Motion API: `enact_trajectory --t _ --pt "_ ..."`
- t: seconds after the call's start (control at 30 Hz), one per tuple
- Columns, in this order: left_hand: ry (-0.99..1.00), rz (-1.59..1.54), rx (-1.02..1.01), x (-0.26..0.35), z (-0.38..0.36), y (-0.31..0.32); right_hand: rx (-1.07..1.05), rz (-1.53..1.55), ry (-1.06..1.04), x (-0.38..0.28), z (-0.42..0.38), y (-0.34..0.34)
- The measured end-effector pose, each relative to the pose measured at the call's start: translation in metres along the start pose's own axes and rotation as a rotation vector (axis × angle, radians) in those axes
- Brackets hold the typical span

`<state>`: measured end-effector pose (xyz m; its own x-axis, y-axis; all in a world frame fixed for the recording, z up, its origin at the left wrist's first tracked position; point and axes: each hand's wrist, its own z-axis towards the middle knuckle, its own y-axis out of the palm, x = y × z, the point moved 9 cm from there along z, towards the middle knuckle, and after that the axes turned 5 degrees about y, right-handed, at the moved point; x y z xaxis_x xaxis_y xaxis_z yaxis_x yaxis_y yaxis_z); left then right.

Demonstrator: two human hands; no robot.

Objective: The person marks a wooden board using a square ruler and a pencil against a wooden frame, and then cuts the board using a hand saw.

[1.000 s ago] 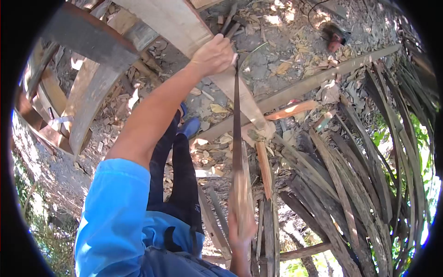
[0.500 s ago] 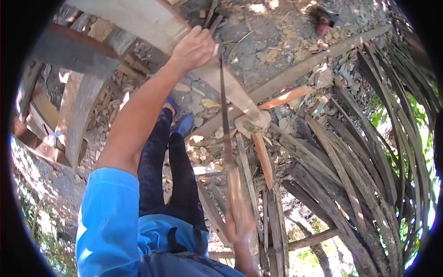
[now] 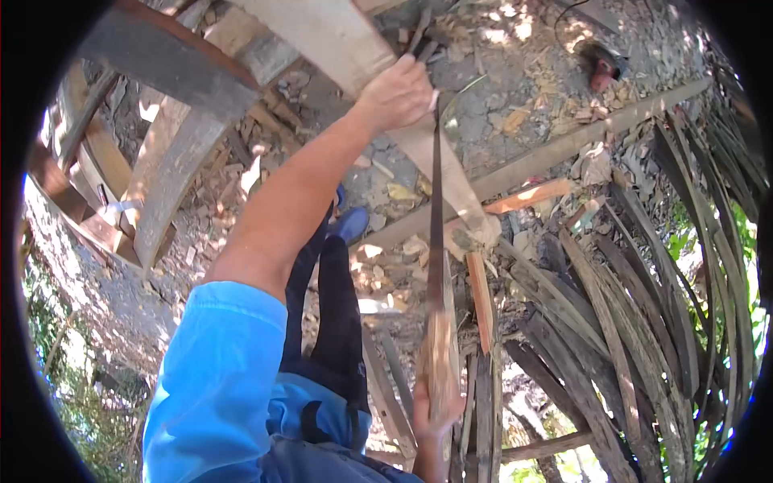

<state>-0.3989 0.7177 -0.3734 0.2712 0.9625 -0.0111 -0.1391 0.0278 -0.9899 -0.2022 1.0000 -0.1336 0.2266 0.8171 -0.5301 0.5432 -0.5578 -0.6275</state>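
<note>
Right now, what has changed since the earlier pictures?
The camera view shifted. Since the last picture, the left hand and the blade's far end swung right relative to the board, so the blade runs nearly straight up the picture. Nothing was taken hold of or let go; the right hand stays on the handle. The board stayed put.

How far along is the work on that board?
Done, probably: some trimming, as a raw reddish strip lies near the board. In hand: the left hand is at the far end of the long blade, the right hand on its wooden handle. Left: likely more blade work; no finished cut shows. How much, I can't tell.
</note>
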Motion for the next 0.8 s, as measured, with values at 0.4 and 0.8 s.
enact_trajectory --t 0.4,0.8 --pt "0.023 -0.022 0.126 -0.008 0.007 -0.007 0.083 -0.061 0.037 0.006 0.099 0.047" --pt "0.004 -0.003 0.036 0.018 -0.020 -0.003 0.038 0.360 -0.153 -0.008 0.235 0.117"
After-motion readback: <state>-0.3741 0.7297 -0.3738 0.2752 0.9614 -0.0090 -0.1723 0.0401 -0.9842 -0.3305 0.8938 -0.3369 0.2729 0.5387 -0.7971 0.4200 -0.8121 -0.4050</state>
